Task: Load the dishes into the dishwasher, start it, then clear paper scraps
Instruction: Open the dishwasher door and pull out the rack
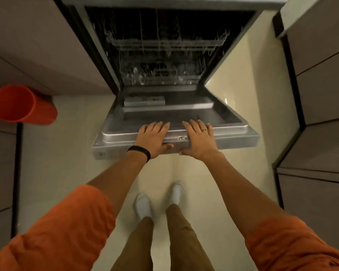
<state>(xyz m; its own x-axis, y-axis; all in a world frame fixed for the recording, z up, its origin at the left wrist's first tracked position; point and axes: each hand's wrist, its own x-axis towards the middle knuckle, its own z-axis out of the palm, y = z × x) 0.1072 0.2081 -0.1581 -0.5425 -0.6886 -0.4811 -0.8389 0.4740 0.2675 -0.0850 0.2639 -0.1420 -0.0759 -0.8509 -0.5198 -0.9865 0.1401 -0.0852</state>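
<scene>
Dishwasher door [233,138] hangs partly open, tilted toward the person, top edge in both hands. Left grip [153,137]: fingers laid fairly straight over the inner rim, thumb tucked under the outer front edge, so the edge is pinched between them. Right grip [199,139]: same hold, just beside the left, thumb below the front edge. Small latch [181,138] sits on the top edge between the two hands. Black wristband [139,151] on left wrist, ring [204,130] on a right finger.

Inner door face is grey metal; detergent dispenser [144,101] low on it, left of centre. It has markings, too small to read. Tiny mark [101,153] at the door's front left corner, unreadable. No brand legible.

Inside the tub: lower rack [160,75] pushed in, some pale or glassy items in it, too dark to tell what. Upper rack [164,43] above, also pushed in.

Around: orange bin [24,104] on the floor at far left, against the left cabinets [27,45], well apart from the door. Right cabinets [321,85] flank the other side. Cream tiled floor [243,85] between. Person stands straight in front of the door, white socks [143,205], brown trousers, orange sleeves.
</scene>
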